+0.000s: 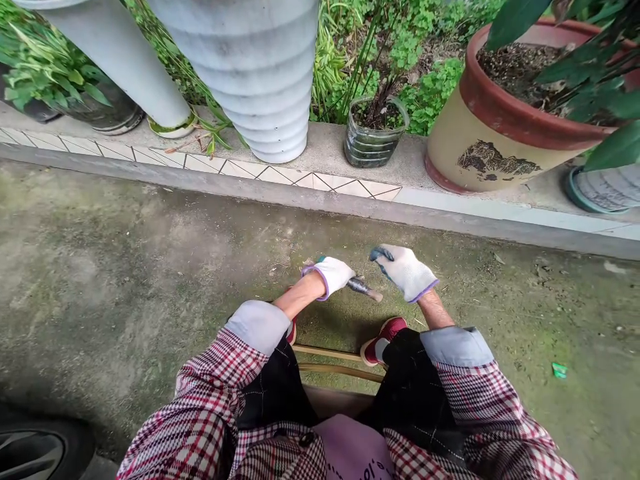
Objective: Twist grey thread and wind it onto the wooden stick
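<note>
My left hand (333,274), in a white knit glove with a purple cuff, is closed around a small dark, shiny fish (359,285). Its pale, blunt tail end points to the right, and most of its body is hidden by the glove. To the right, apart from the fish, my right hand (400,268) wears a matching glove with blue-green coated fingers. Those fingers are curled inward, and what they hold, if anything, is hidden. Both hands are held low in front of my knees, over the concrete ground (220,267).
A low ledge (320,137) with tile edging runs across ahead. On it stand a tall white ribbed planter (270,73), a cut plastic bottle pot (373,143) and a large brown-rimmed pot (500,133). A tire (65,440) is at lower left, a green scrap (559,370) at right.
</note>
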Available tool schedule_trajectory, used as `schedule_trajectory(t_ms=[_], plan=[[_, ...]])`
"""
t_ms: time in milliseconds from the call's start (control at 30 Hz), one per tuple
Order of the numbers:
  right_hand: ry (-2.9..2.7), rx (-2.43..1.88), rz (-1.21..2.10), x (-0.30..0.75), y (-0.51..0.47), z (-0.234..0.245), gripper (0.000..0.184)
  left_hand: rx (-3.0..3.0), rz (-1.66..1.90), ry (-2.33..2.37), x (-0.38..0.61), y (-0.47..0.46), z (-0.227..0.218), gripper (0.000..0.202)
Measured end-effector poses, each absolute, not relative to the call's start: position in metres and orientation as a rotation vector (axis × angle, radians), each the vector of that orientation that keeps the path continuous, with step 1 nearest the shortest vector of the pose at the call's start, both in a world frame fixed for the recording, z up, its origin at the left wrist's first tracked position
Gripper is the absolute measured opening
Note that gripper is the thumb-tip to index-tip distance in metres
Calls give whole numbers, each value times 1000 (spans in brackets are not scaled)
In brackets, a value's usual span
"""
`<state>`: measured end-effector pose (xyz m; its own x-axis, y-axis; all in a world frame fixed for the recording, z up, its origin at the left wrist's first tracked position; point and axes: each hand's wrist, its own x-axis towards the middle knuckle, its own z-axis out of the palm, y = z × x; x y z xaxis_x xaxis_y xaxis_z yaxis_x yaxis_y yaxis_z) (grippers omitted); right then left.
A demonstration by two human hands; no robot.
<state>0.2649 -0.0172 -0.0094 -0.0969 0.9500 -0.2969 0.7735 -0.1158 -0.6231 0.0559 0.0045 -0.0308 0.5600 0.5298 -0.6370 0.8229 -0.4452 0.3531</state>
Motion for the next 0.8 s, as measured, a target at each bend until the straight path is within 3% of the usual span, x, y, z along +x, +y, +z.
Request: schedule_trajectory(t_ms=[200, 400, 533, 633, 800], plan=[[-1814, -1968, 996, 283, -1, -11, 27, 1908, -17, 903, 36, 13, -12, 25], [-1908, -1792, 1227, 248, -13, -14, 30, 1416, 413, 1186, 31, 33, -19, 36], [-2016, -1755, 1256, 228, -27, -15, 25, 1652, 235, 1437, 22, 48, -33, 31], [-2079, -1732, 1256, 227, -33, -11, 22, 1943, -148, 1616, 15, 54, -39, 33], [-1976, -1770, 1127, 250, -25, -4, 25, 2144, -527, 1386, 30, 40, -42, 34]])
